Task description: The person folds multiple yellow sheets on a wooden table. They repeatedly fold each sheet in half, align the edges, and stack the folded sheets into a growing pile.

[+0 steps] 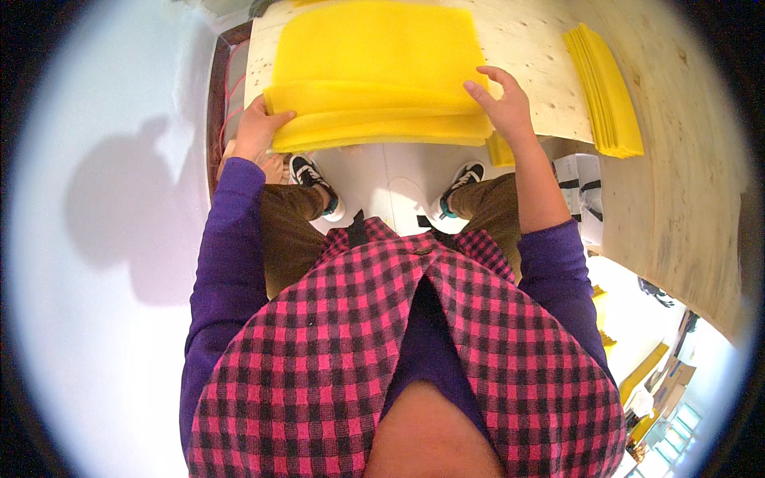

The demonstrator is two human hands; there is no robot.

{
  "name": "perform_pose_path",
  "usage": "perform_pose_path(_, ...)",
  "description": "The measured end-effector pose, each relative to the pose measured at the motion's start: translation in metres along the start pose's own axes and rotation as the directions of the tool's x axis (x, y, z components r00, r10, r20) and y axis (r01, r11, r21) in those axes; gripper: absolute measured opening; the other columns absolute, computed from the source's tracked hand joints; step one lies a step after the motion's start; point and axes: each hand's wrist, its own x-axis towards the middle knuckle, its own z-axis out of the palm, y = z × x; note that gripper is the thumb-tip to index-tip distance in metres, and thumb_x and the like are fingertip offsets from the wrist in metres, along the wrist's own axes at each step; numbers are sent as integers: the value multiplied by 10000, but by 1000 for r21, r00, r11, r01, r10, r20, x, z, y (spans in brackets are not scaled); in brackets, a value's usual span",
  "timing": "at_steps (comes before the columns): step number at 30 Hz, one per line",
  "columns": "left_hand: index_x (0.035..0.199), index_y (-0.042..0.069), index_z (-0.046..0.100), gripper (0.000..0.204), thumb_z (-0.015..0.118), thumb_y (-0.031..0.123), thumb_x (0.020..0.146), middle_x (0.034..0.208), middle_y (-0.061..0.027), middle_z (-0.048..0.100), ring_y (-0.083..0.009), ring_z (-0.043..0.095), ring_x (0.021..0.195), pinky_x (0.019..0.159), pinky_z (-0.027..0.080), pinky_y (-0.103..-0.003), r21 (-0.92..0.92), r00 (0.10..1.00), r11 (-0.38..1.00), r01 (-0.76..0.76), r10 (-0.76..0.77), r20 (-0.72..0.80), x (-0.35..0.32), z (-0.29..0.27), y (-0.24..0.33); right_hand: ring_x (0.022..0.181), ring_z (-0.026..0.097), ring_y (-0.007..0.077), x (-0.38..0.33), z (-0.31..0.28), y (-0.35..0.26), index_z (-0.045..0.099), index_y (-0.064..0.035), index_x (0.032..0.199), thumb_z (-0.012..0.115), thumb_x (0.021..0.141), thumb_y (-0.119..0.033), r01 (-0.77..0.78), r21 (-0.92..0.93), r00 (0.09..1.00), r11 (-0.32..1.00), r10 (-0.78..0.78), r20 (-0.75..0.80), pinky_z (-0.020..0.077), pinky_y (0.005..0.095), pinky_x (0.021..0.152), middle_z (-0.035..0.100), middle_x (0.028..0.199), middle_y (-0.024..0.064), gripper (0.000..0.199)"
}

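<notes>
A yellow fabric-like sheet lies on the pale wooden table in front of me. Its near part forms several folded layers that hang slightly past the table's front edge. At the left end of these layers, my left hand grips the edge, thumb on top and the other fingers hidden beneath or behind. By the right end is my right hand, its thumb and forefinger spread apart beside the material. Whether its thumb touches the sheet I cannot tell.
A stack of folded yellow pieces lies at the right on the wooden tabletop. A white wall stands close on my left. A white bag or box sits below the table at right. More yellow pieces are at the lower right.
</notes>
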Motion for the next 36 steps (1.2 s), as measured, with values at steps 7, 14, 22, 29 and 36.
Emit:
perform_pose_path(7,1085,-24,553,355,665,-7,749,975,-88,651,-150,624,827,754,491,-262,27,999,999,36,-36,0,-1,2,8,1013,566,306,3,-8,-28,657,-83,985,681,722,-455,189,-195,978,962,-167,127,446,385,882,635,1035,131,457)
perform_pose_path(14,1098,5,537,355,642,-42,762,1003,-81,637,-177,620,881,796,496,-292,-29,996,996,79,-78,31,-2,4,12,918,621,239,19,4,-52,647,-46,983,659,777,-326,243,-177,886,954,-144,441,480,341,815,659,982,101,348)
perform_pose_path(22,1091,6,541,361,648,-57,752,1000,-72,639,-173,619,865,800,496,-292,-62,996,995,84,-82,41,-2,2,10,895,621,279,26,16,-61,657,-121,984,626,764,-268,331,-321,796,887,-81,600,497,393,765,659,961,90,267)
perform_pose_path(29,1181,23,525,373,627,70,826,1135,-83,584,-164,553,1045,910,442,-288,-53,997,998,39,-36,69,-13,-2,15,909,603,326,21,25,-59,626,-64,1030,597,804,-216,364,-332,796,870,-106,596,478,399,784,643,973,146,274)
perform_pose_path(36,1247,23,470,428,510,300,924,1172,-81,560,-185,536,1063,917,430,-300,-310,991,942,126,-105,84,-15,-6,12,901,602,335,23,27,-55,616,-123,1003,566,810,-261,378,-326,823,867,-154,547,482,447,751,641,965,129,242)
